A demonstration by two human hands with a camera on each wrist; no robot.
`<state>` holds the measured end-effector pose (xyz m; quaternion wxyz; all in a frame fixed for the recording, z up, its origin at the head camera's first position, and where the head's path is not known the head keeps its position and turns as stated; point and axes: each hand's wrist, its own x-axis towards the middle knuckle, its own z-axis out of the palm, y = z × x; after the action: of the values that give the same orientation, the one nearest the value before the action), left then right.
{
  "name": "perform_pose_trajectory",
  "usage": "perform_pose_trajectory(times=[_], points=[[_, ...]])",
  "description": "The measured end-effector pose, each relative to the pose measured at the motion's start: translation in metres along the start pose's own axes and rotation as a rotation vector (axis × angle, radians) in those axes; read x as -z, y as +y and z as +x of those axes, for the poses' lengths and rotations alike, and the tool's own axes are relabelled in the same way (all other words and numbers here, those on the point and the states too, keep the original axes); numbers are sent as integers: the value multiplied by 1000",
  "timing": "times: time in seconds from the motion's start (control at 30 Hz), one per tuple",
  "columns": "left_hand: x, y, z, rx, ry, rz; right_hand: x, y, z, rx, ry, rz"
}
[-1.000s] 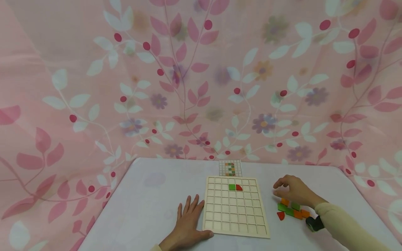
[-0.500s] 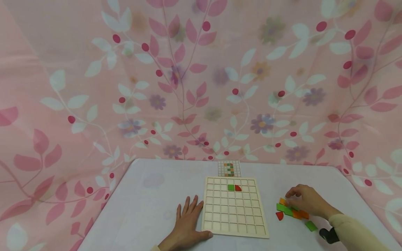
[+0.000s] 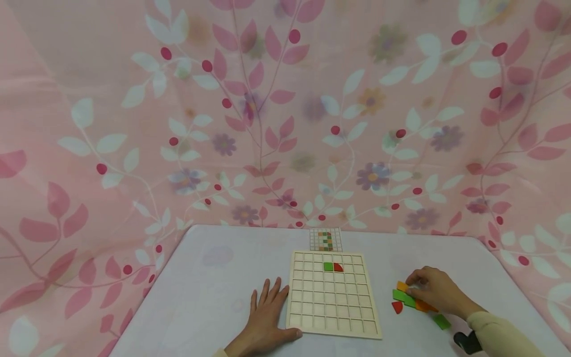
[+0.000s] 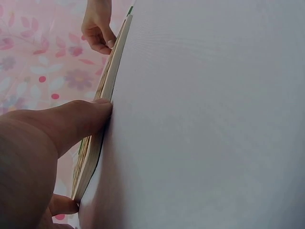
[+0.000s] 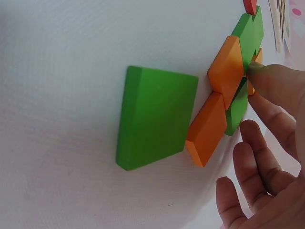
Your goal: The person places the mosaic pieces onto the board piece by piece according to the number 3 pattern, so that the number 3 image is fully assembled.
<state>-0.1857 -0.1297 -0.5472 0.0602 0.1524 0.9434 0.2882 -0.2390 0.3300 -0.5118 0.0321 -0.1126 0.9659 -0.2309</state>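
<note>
Head view: the left hand (image 3: 263,322) lies flat on the white counter (image 3: 214,297), fingers straight and spread, its thumb against the near left edge of the wooden grid board (image 3: 332,294). A green square tile (image 3: 328,267) and a red tile (image 3: 338,267) sit side by side in the board's second row. Beyond the board lies a small pattern card (image 3: 326,239). To the right of the board, the right hand (image 3: 434,291) rests over a cluster of loose tiles (image 3: 408,298), its fingers curled down onto an orange tile (image 3: 402,286) at the far end of the cluster. A single green tile (image 3: 441,321) lies apart, nearer the sleeve.

Left wrist view: the thumb (image 4: 71,124) presses the board's edge (image 4: 107,90); the hand holds nothing. The right hand (image 4: 97,28) shows far off.

Right wrist view: the fingers (image 5: 274,95) bend toward the orange and green tiles (image 5: 228,95); one fingertip touches the tiles' far edge. Whether they actually pinch a tile cannot be told. The large green tile (image 5: 155,117) lies just beside the cluster, clear of the fingers.
</note>
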Motion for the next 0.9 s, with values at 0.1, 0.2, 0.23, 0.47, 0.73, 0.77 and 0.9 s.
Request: perform_pose_trajectory(times=[0.1,0.2,0.23,0.47,0.73,0.77,0.9], points=[[0,0,0,-2,2,5,-1,2,1,4,9,-9],[0,0,0,-1,3,7,-3,4,2,0,13,-7],[1,0,0,1,1,6,-4,4,2,0,14,-5],[0,0,-1,10,-4,14,-8,6,0,32,36,-25],[-1,0,0,7,-3,12,-9,5,1,43,53,-69],[-2,0,0,8,-3,14,-9,5,1,43,52,-71],[-2,-1,0,8,-1,12,-10,4,1,37,52,-70]])
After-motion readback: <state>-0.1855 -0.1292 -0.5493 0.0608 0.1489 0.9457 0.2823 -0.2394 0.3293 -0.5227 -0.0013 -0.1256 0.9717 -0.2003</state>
